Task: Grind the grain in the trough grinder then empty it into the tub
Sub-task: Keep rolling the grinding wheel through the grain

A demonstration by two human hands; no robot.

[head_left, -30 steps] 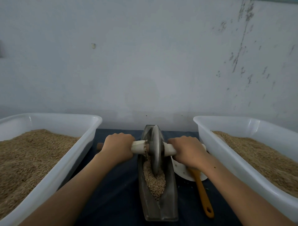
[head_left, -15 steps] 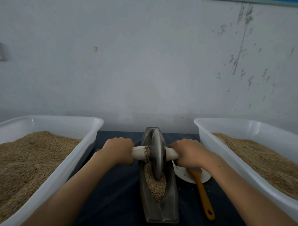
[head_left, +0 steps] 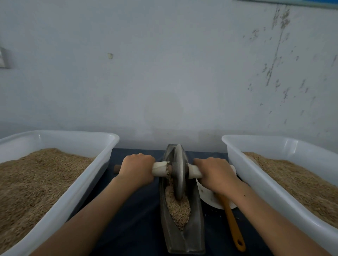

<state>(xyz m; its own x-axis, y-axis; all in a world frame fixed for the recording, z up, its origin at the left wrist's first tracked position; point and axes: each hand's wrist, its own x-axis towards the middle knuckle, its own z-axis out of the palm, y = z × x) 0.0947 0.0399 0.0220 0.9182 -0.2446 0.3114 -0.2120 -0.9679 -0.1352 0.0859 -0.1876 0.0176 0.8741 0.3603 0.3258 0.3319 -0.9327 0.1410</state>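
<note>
Head view: both hands' fingers (head_left: 136, 169) grip the axle (head_left: 159, 169) astride the grinding wheel (head_left: 178, 170)

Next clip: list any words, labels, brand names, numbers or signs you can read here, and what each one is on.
None can be read.
Left tub, right tub, grinder trough: no print visible.
Wall fixture at the left edge: cut off, too blurred to tell.
Blue strip at the top right: no legible text.
</note>
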